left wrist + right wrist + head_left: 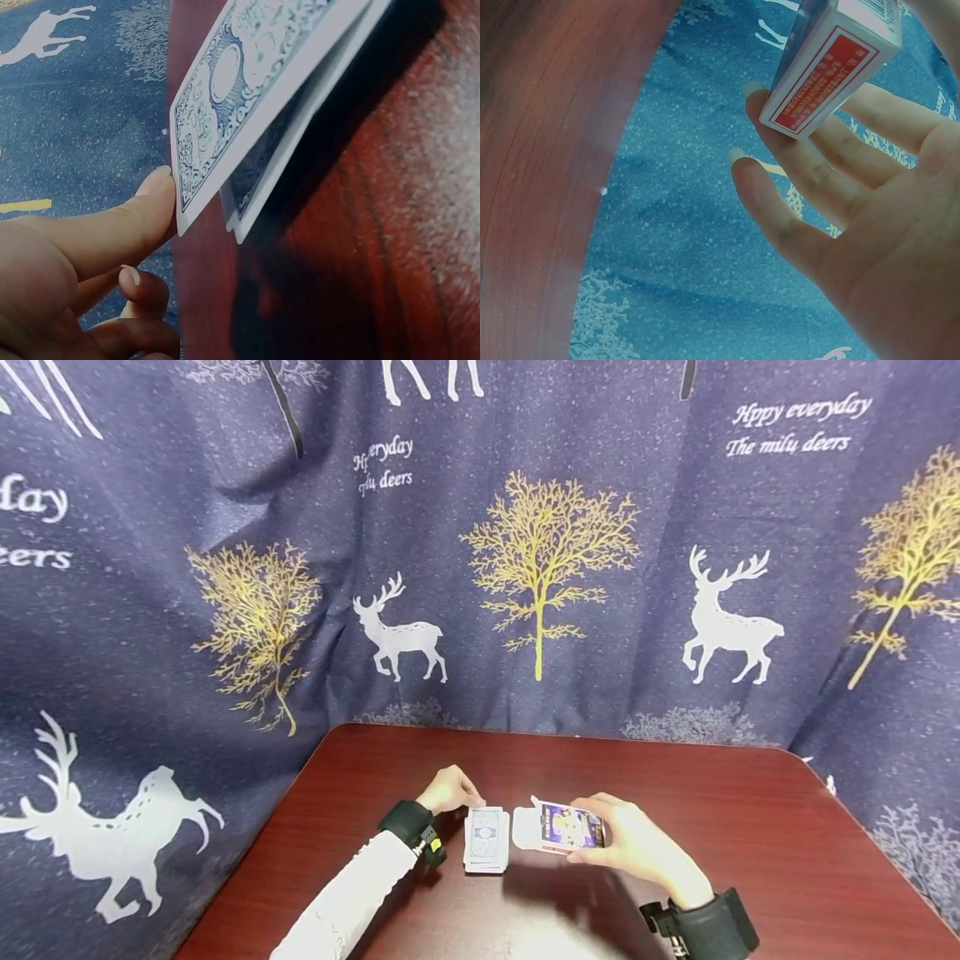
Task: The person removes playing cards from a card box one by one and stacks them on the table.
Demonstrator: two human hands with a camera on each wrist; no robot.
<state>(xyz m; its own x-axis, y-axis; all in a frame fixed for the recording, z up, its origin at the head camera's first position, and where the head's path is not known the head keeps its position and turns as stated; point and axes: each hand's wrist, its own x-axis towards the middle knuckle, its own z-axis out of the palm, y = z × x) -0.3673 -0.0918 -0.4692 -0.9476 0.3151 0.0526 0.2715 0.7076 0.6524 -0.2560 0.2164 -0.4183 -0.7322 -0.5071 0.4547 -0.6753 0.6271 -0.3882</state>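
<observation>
My left hand [448,790] pinches the far left corner of a pile of blue-and-white patterned playing cards [486,838], backs facing up. Seen from the left wrist, the thumb lies at the edge of the upper cards [225,97], and a gap separates them from the cards below [289,142]. With thumb and fingers my right hand [637,843] grips a card box [572,827] by its right end. Purple artwork covers the box's top face, and its white flap [527,828] stands open towards the cards. A red printed panel [825,79] shows on its side in the right wrist view.
Both hands work above a reddish-brown table [420,752] with rounded far corners. A dark blue curtain [585,710] printed with deer and trees hangs behind it and along the sides. Dark bands [411,825] with small devices circle both wrists.
</observation>
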